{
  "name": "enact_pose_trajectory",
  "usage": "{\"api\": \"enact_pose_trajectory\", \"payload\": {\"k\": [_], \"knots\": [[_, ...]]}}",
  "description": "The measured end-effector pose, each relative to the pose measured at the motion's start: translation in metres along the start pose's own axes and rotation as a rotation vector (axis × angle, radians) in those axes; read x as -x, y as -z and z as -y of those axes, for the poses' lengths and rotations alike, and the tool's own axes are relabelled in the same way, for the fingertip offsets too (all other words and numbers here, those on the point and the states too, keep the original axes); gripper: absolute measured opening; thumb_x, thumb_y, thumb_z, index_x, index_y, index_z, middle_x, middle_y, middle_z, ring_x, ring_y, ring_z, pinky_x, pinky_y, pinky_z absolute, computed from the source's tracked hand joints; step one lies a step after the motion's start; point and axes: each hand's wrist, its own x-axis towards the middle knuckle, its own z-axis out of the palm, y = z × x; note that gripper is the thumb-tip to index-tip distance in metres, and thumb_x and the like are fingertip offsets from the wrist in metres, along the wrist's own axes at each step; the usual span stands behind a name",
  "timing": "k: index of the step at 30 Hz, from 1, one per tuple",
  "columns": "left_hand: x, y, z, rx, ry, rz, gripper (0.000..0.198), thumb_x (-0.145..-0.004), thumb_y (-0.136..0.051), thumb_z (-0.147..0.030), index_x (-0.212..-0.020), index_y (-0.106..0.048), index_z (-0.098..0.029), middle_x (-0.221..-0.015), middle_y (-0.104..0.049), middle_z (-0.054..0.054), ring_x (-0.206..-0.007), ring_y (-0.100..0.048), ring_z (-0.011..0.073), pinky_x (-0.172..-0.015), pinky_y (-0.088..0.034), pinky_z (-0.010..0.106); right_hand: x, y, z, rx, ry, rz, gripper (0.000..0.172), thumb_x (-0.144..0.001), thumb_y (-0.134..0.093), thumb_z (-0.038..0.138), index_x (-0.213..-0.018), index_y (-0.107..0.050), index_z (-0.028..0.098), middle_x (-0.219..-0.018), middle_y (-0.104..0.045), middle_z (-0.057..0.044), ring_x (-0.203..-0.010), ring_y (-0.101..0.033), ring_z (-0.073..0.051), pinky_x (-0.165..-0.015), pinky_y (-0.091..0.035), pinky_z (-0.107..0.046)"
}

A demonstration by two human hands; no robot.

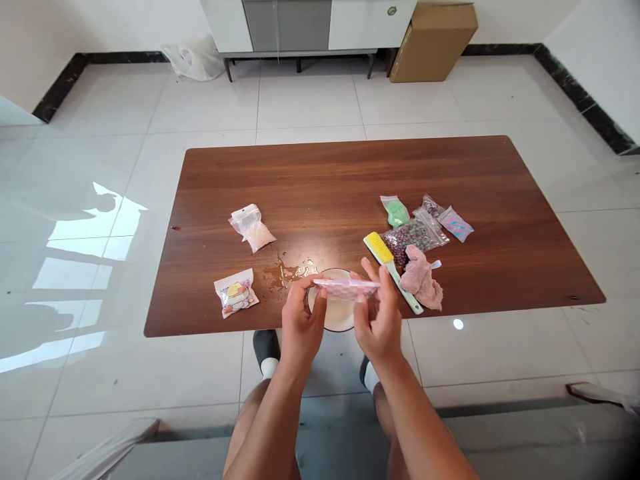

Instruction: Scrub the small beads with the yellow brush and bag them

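Between my two hands, above a white bowl (334, 320) with a dark rim, a small pink patterned packet (346, 288) is stretched out flat. My left hand (304, 317) pinches its left end between thumb and fingers. At the other end, my right hand (377, 317) grips it with the thumb below and some fingers raised. The packet hides part of the bowl. Just right of my right hand lie a brush (393, 270) with yellow bristles and a crumpled pink cloth (423, 280).
Behind the brush lie a bag of dark beads (410, 239), a bag of green grains (397, 212) and a lilac packet (456, 223). On the left are a clear bag of pale grains (253, 230) and a cartoon-printed packet (237, 293). Water (290, 272) has spilled on the brown table (320, 180).
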Motion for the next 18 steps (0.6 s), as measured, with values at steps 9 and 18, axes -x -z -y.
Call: {"api": "enact_pose_trajectory", "payload": {"k": [9, 18], "knots": [[-0.002, -0.003, -0.011, 0.419, 0.170, 0.005, 0.034, -0.091, -0.073, -0.046, -0.110, -0.062, -0.019, -0.107, -0.072, 0.006, -0.098, -0.069, 0.0164, -0.091, -0.055, 0.028, 0.000, 0.003, 0.000, -0.090, -0.212, 0.044, 0.075, -0.102, -0.048, 0.024, -0.168, -0.010, 0.024, -0.155, -0.055, -0.020, -0.138, -0.061, -0.027, -0.106, -0.058, -0.049], [0.004, 0.000, -0.014, 0.189, -0.027, 0.170, 0.036, -0.105, -0.051, -0.042, -0.132, -0.065, -0.023, -0.142, -0.066, 0.010, -0.135, -0.059, 0.0239, -0.117, -0.043, 0.039, -0.002, 0.005, 0.006, -0.108, -0.104, -0.030, 0.065, -0.102, -0.048, 0.020, -0.162, -0.025, 0.022, -0.131, -0.074, -0.014, -0.132, -0.065, -0.025, -0.108, -0.057, -0.048]]}}
